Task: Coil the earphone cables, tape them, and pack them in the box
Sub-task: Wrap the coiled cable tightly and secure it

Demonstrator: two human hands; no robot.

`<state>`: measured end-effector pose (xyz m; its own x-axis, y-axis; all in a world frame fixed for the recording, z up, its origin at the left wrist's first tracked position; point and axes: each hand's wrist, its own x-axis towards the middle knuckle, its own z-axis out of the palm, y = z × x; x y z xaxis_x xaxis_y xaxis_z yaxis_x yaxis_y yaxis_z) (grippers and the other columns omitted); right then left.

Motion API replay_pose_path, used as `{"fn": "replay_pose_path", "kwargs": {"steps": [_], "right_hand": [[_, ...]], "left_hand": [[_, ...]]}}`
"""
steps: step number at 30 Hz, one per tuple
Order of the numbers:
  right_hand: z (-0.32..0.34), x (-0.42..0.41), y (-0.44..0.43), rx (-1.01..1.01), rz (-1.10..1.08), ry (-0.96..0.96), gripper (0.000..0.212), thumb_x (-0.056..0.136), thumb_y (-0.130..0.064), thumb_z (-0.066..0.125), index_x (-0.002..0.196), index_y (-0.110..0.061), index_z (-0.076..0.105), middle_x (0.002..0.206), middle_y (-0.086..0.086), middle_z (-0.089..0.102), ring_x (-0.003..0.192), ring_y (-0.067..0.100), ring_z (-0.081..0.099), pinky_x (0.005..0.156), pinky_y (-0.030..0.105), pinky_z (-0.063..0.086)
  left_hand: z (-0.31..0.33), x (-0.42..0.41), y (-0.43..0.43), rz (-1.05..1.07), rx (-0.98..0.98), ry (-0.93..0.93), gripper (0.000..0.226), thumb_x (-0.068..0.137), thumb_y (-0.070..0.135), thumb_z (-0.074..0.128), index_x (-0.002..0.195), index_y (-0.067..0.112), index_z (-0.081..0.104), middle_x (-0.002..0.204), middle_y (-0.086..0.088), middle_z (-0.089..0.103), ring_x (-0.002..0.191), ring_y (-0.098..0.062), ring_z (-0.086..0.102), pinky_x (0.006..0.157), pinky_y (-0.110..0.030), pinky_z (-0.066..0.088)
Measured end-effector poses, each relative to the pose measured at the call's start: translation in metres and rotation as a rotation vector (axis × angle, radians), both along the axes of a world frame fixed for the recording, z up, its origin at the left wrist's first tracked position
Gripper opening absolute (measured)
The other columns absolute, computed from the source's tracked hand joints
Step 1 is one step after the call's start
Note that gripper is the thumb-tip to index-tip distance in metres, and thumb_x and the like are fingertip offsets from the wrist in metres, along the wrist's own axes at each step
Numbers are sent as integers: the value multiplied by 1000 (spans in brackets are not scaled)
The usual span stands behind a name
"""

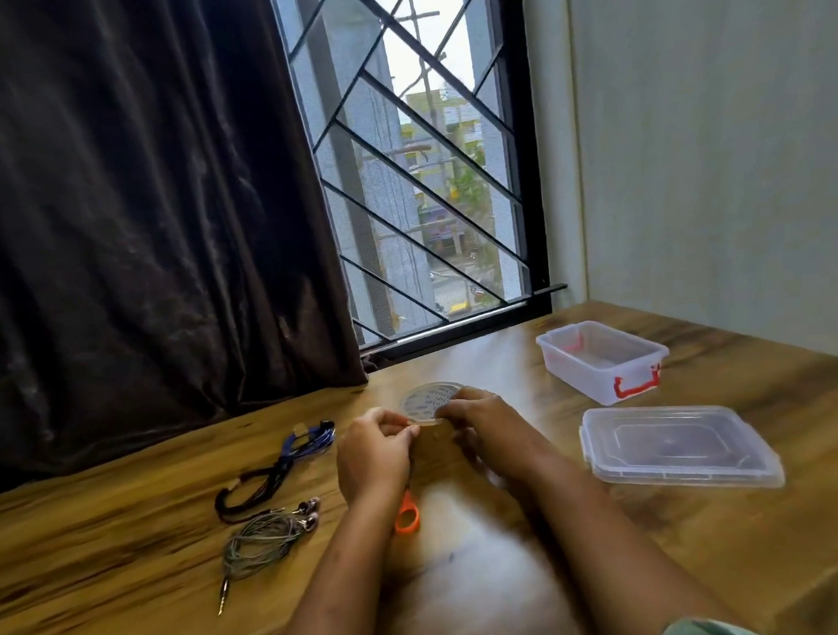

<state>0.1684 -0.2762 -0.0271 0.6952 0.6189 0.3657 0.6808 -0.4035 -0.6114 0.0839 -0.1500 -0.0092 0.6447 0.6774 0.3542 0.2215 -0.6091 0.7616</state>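
Note:
A clear roll of tape [426, 401] is held above the wooden table [127, 556] between both hands. My right hand [482, 424] grips the roll's near right rim. My left hand [374, 455] pinches something at the roll's left edge, apparently the tape's free end. To the left lie three bundled earphone cables: a blue one [307, 439], a black one [251, 489] and a grey one [264, 540] with pink earbuds and its plug pointing toward me. The clear plastic box [601, 360] with red latches stands open at the right.
The box's clear lid [677, 446] lies flat near the box, toward me. An orange scissors handle [407, 514] shows under my left wrist. A dark curtain [145, 211] and a barred window [422, 170] stand behind the table; a wall closes off the right side.

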Motion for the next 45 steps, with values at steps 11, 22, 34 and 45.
{"fn": "replay_pose_path", "kwargs": {"steps": [11,22,34,45], "right_hand": [[5,-7,0,-7,15,-176,36,81,-14,47,110,-13,68,118,8,58,102,27,60,88,37,52],[-1,-14,6,-22,-132,-208,38,88,-12,56,126,-19,60,121,5,56,109,24,56,94,33,47],[50,-83,55,300,104,30,25,90,-33,62,112,-23,66,104,-3,66,89,7,58,74,6,40],[39,-101,134,227,216,65,19,84,-4,62,91,-15,76,90,1,72,79,9,62,64,8,45]], "left_hand": [[-8,-3,3,-106,167,20,7,87,20,63,81,22,64,80,3,66,77,-14,60,67,-33,53],[6,-34,-3,-385,-60,50,11,79,19,74,73,21,64,76,-4,67,68,-12,58,62,-27,45],[37,-106,62,-395,-253,-97,8,86,4,64,82,7,59,65,-2,57,56,-12,49,48,-20,39],[39,-125,115,-205,-253,-37,5,84,3,66,85,8,63,69,-2,61,60,-10,54,45,-10,41]]}}
